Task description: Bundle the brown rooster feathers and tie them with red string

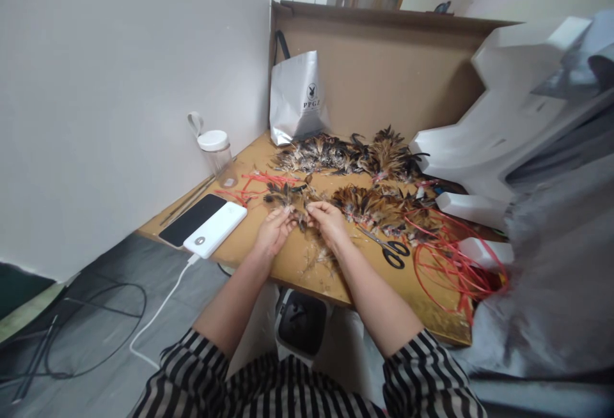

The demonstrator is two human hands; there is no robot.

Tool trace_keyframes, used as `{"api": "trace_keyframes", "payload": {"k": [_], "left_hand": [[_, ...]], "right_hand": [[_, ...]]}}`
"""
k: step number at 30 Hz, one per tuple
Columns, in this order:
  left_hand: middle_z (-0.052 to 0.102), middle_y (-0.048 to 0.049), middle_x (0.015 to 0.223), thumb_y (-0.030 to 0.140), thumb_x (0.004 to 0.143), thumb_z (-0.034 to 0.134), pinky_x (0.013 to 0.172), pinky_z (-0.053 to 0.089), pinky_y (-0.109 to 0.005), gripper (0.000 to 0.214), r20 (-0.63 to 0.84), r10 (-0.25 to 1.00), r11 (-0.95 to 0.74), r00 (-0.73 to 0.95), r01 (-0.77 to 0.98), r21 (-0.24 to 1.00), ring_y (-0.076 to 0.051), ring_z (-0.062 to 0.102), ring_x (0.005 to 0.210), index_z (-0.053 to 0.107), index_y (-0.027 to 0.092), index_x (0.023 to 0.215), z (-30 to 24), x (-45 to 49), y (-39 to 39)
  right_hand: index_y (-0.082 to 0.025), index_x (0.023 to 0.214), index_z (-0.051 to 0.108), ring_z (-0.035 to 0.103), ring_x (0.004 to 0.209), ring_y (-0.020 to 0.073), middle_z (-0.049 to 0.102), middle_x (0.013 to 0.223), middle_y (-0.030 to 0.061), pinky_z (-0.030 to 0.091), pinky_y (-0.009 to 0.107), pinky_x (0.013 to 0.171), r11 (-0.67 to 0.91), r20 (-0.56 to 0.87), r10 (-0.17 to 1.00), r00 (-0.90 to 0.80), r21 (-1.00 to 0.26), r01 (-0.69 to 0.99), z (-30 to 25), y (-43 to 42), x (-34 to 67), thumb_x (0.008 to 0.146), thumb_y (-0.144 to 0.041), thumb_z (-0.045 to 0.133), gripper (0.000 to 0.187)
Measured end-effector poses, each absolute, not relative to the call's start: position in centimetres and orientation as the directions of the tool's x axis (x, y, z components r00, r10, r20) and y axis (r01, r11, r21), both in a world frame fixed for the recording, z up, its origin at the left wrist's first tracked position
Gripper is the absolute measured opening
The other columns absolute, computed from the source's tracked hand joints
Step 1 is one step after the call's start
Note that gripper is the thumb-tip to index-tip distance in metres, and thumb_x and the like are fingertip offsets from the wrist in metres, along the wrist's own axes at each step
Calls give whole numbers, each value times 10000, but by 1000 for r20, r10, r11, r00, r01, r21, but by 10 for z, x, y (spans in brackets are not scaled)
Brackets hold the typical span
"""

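Observation:
My left hand [277,229] is closed in a pinch at the base of a small bunch of dark and brown feathers [283,194] over the table. Close by on its right, my right hand [329,221] pinches feathers too, thumb against fingers; the exact piece is too small to make out. A few wisps show between the two hands. Right of my right hand lies a row of brown feather bunches [367,204], and behind it a second pile of dark and brown feathers [330,153]. Black-handled scissors [386,245] rest on the table near my right wrist.
Red plastic strips [451,264] tangle at the right, with more red strips [259,181] at the left. A phone [187,220], a cabled white power bank [215,229] and a lidded jar [218,159] stand left. A silver bag [297,98] and white foam [460,137] stand behind.

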State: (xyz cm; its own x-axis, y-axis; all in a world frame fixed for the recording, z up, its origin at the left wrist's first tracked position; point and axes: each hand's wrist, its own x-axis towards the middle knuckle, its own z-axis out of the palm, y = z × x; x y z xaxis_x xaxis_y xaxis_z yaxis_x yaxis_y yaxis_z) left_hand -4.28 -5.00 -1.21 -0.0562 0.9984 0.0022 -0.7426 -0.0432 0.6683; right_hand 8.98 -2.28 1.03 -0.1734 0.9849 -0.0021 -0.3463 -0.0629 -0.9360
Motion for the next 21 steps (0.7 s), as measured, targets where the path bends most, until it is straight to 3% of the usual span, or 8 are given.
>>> {"api": "trace_keyframes", "payload": {"k": [6,11,16,21], "left_hand": [[666,-50,765,209,643,694,614,445,-188,175,28,991,-110,-128,-695,711,-103,596,687,663,114,788,-12,-43,-48],[667,-48,754,231,633,695,593,435,-173,174,29,981,-138,-190,-590,796,-92,583,660,678,117,765,-12,-41,-46],[663,-42,721,274,637,690,591,444,-189,203,67,977,-150,-201,-433,889,-96,567,629,689,133,783,-17,-38,-42],[666,-35,719,291,623,698,594,456,-200,219,100,979,-162,-177,-387,908,-99,569,622,688,137,779,-16,-36,-43]], "right_hand": [[-149,729,624,517,470,68,652,656,19,376,173,421,-50,12,969,-246,-968,-244,12,-26,90,567,-342,704,264],[-149,702,644,457,440,65,587,529,-20,352,188,442,51,64,983,-171,-996,-78,15,-25,94,589,-357,679,240],[-147,659,649,490,508,79,618,595,-11,386,214,540,157,152,964,-218,-988,3,13,-22,97,597,-337,667,201],[-148,565,592,378,390,51,513,449,-49,279,183,405,129,101,948,-301,-989,77,13,-24,96,590,-328,662,194]]}}
